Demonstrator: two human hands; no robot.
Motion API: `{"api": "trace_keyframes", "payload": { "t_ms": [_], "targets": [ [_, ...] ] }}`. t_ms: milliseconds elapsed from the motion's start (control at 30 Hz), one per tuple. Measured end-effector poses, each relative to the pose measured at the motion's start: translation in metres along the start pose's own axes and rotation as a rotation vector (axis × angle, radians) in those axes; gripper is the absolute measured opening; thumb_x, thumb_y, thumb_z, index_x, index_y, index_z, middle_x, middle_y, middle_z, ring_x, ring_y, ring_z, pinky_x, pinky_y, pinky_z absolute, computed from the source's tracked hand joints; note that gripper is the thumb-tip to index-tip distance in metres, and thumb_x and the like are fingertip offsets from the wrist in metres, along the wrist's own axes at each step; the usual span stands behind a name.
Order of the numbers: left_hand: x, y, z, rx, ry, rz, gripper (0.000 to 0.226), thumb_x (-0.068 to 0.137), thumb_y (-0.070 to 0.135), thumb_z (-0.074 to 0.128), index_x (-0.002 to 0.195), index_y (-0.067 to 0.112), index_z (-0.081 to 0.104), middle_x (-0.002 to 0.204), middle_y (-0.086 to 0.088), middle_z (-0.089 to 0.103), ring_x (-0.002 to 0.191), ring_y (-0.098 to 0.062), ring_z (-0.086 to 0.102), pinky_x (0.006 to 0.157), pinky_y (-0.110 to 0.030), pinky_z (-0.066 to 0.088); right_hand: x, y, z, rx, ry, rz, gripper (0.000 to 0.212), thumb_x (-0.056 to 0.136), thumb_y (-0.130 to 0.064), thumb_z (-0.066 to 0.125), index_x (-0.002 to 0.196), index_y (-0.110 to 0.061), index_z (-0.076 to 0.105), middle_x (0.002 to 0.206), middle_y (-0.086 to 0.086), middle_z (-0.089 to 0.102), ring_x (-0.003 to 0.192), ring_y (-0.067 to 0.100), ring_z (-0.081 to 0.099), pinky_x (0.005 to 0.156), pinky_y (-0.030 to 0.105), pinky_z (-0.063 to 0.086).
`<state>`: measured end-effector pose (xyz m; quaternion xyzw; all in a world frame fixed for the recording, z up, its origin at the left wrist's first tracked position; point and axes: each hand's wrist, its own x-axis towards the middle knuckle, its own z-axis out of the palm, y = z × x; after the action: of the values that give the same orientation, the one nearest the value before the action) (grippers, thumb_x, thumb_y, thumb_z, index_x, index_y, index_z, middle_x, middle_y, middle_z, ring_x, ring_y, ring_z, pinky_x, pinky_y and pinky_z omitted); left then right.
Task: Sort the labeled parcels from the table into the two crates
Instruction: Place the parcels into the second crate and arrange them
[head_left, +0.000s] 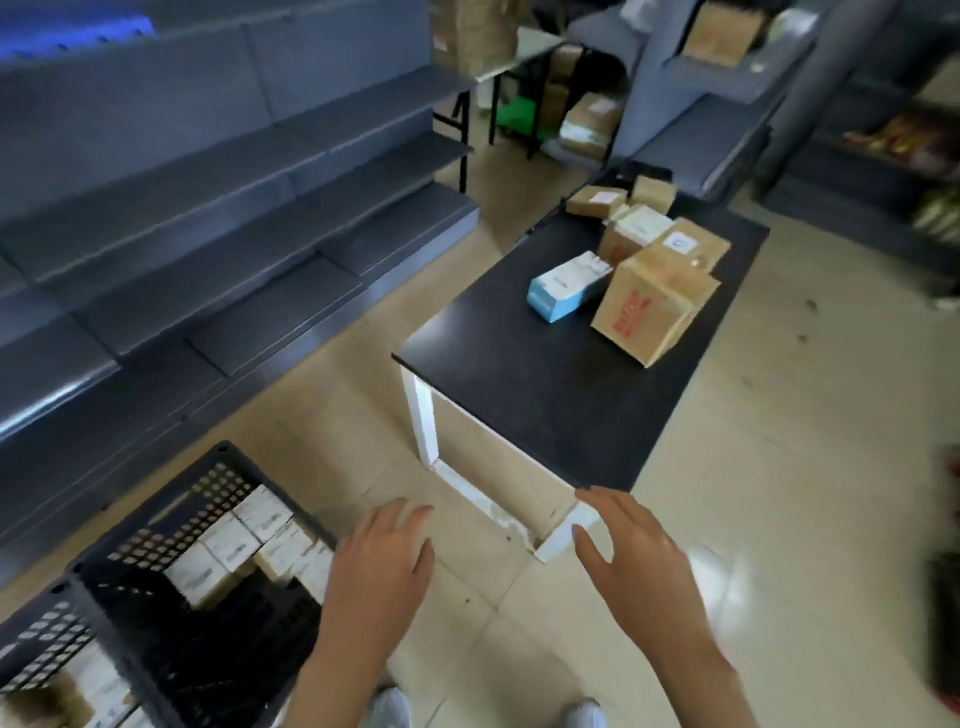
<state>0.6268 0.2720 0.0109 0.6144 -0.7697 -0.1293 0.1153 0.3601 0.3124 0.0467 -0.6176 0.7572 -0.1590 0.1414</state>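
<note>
Parcels (641, 265) heaped upper right on table (545, 395); crates (171, 587) lower left (part-filled); shelving (208, 208) behind; left hand (387, 551) and right hand (631, 545) empty, fingers spread.

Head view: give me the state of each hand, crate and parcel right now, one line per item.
left hand: open, empty, above the floor.
right hand: open, empty, near the table corner.
near crate: holds white boxes.
second crate: holds boxes, partly out of frame.
table: parcels bunched at its far end.
blue-white box: lying flat.
red-printed carton: tilted, leaning on other cartons.
</note>
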Motion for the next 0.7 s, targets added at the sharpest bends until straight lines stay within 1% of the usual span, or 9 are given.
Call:
{"api": "trace_keyframes", "payload": {
  "t_ms": [100,167,200,267,333,433,500,600,700],
  "targets": [
    [0.017,0.066,0.019,-0.012,-0.008,0.073,0.040,0.089,0.025,0.074,0.128,0.026,0.066,0.128,0.003,0.065,0.109,-0.026,0.065,0.082,-0.043,0.058,-0.008,0.060,-0.027,-0.023,0.042,0.030,0.036,0.094,-0.039,0.066,0.129,-0.034,0.061,0.130,-0.018,0.061,0.108,0.012,0.065,0.082,0.029,0.056],
    [0.025,0.109,0.035,-0.003,0.006,0.098,0.040,0.087,0.021,0.075,0.126,0.024,0.068,0.124,0.001,0.068,0.107,-0.027,0.066,0.080,-0.042,0.058,-0.010,0.099,-0.046,-0.026,0.047,0.043,0.034,0.094,-0.038,0.067,0.128,-0.033,0.063,0.126,-0.016,0.063,0.105,0.012,0.066,0.081,0.030,0.057],
    [0.028,0.130,0.042,-0.001,0.015,0.108,0.037,0.089,0.020,0.073,0.125,0.023,0.068,0.124,0.000,0.069,0.108,-0.027,0.067,0.081,-0.043,0.058,-0.012,0.118,-0.055,-0.026,0.048,0.054,0.034,0.094,-0.037,0.068,0.127,-0.033,0.063,0.125,-0.016,0.064,0.104,0.013,0.067,0.080,0.030,0.058],
    [0.035,0.171,0.054,-0.015,0.014,0.115,0.034,0.094,0.023,0.065,0.129,0.024,0.068,0.129,0.000,0.068,0.115,-0.026,0.064,0.088,-0.043,0.057,-0.015,0.154,-0.073,-0.016,0.056,0.080,0.033,0.093,-0.036,0.068,0.126,-0.034,0.063,0.125,-0.016,0.063,0.104,0.013,0.067,0.080,0.031,0.058],
    [0.042,0.208,0.064,-0.008,-0.018,0.125,0.038,0.098,0.030,0.060,0.136,0.029,0.064,0.138,0.005,0.063,0.125,-0.021,0.058,0.098,-0.041,0.052,-0.015,0.186,-0.087,-0.009,0.055,0.106,0.033,0.095,-0.038,0.064,0.128,-0.035,0.062,0.128,-0.018,0.061,0.108,0.012,0.065,0.084,0.031,0.056],
    [0.056,0.253,0.075,0.000,-0.054,0.171,0.042,0.100,0.035,0.055,0.142,0.035,0.058,0.144,0.012,0.056,0.130,-0.014,0.053,0.102,-0.035,0.046,-0.009,0.226,-0.107,0.009,0.046,0.141,0.033,0.099,-0.041,0.058,0.131,-0.036,0.060,0.129,-0.021,0.059,0.110,0.010,0.063,0.087,0.030,0.053],
    [0.071,0.274,0.080,0.016,-0.068,0.186,0.042,0.101,0.037,0.056,0.143,0.035,0.059,0.144,0.012,0.056,0.131,-0.013,0.053,0.101,-0.033,0.047,0.000,0.247,-0.118,0.017,0.041,0.153,0.033,0.100,-0.042,0.055,0.132,-0.037,0.059,0.129,-0.022,0.058,0.110,0.009,0.063,0.087,0.029,0.052],
    [0.098,0.296,0.089,0.017,-0.083,0.181,0.039,0.095,0.031,0.066,0.134,0.031,0.067,0.134,0.008,0.064,0.121,-0.017,0.060,0.090,-0.037,0.056,0.024,0.274,-0.130,0.032,0.033,0.178,0.032,0.101,-0.043,0.052,0.132,-0.038,0.058,0.129,-0.023,0.058,0.110,0.007,0.063,0.087,0.027,0.050],
    [0.128,0.318,0.100,0.050,-0.076,0.186,0.037,0.093,0.030,0.071,0.129,0.029,0.070,0.130,0.007,0.066,0.116,-0.017,0.063,0.082,-0.037,0.058,0.058,0.297,-0.142,0.026,0.024,0.185,0.032,0.101,-0.043,0.052,0.132,-0.038,0.058,0.129,-0.022,0.059,0.109,0.008,0.063,0.087,0.026,0.049]
  ]
}}
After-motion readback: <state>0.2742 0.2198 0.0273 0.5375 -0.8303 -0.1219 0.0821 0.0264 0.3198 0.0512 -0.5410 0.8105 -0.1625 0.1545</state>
